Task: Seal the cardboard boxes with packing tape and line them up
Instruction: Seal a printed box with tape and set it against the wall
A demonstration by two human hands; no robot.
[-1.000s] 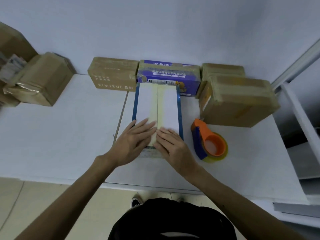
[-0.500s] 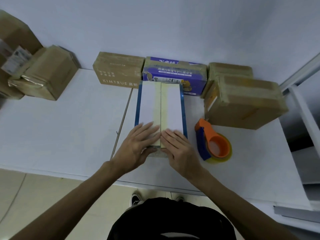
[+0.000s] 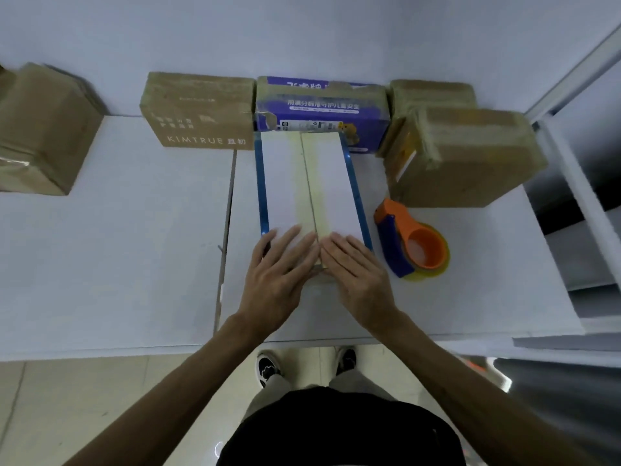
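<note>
**Both hands pressed flat on the taped box**

Head view: left hand (image 3: 279, 274) and right hand (image 3: 359, 274) lie side by side with fingers straight, gripping nothing, pressing the near end of one white box (image 3: 332, 183) with blue edges. One yellowish tape strip (image 3: 304, 183) runs along its centre seam. The box lies mid-table (image 3: 117, 264), its far end touching one blue printed box (image 3: 322, 105). Four brown boxes show: the KIMTRUE box (image 3: 198, 109), one far-left box (image 3: 43, 129), one large right box (image 3: 470, 156) and a smaller box (image 3: 433, 92) behind it; a fifth may sit at the blurred left edge. One orange tape dispenser (image 3: 413, 243) lies just right of the right hand.
</note>
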